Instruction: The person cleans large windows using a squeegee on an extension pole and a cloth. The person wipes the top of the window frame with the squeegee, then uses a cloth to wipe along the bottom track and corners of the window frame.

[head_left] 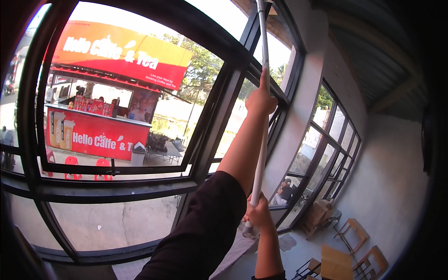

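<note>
A long white-grey pole [258, 175] runs steeply up in front of the window frame, and both my hands are closed around it. My left hand [261, 100] grips it high up with the arm stretched out, the index finger lying along the shaft. Lower down, my right hand [259, 214] holds it close to its bottom end cap [248, 229]. The top of the pole reaches the upper window pane, where a fitting [265, 2] is cut off by the picture's edge, so I cannot tell its kind.
A dark-framed window [205, 135] fills the left; a red and orange drinks stall [100, 135] stands outside. More windows [322, 135] line the wall to the right. Cardboard boxes [317, 217], wooden chairs [353, 233] and a wooden-topped piece of furniture [335, 263] stand at the lower right.
</note>
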